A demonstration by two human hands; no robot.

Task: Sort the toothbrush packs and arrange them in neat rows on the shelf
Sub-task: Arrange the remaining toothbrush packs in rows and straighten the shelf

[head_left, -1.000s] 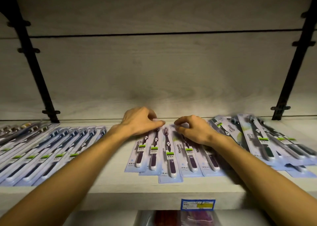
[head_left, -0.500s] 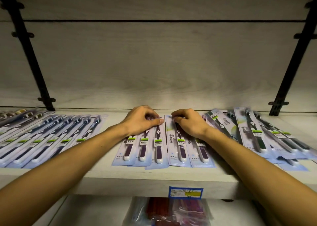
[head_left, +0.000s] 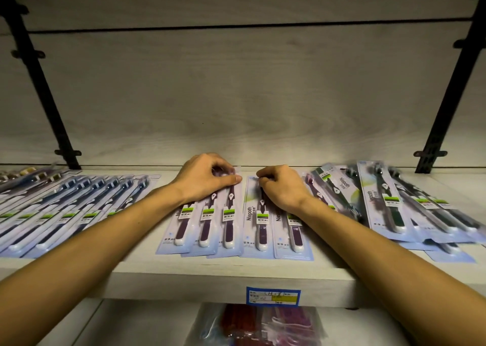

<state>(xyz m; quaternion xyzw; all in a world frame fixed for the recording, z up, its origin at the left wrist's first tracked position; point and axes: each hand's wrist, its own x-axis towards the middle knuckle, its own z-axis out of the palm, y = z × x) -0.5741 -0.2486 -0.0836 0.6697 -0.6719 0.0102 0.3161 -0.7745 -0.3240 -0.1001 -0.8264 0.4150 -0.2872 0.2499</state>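
We see both hands on the middle group of flat pale-blue blister packs holding purple-handled toothbrushes [head_left: 234, 222], lying on the pale wood-grain shelf [head_left: 236, 274]. Five packs in that group, side by side, handles toward the front edge, neighbours slightly overlapping.

Left hand [head_left: 207, 180]: fingers curled over the top ends of the left three packs, thumb stretched right along the third pack; it looks like a pinch on the top edges, but we can't see the fingertips clearly. Right hand [head_left: 282, 188]: fingers curled down onto the upper part of the right two packs, knuckles up, gripping or pressing near the brush heads; exact contact is hidden under the hand.

Left of the shelf: a fanned, overlapping row of packs with dark blue-and-white toothbrushes [head_left: 79, 209], angled diagonally. Right of the shelf: a looser overlapping pile of packs with dark green-handled toothbrushes [head_left: 389, 203], some tilted, some stacked on others, the nearest just beside our right wrist.

Blue-and-yellow price label [head_left: 273, 296] on the shelf's front edge. Below it, a clear plastic bag with red and pink items [head_left: 257, 324]. Black metal shelf brackets [head_left: 39, 82] at both sides against the back panel.
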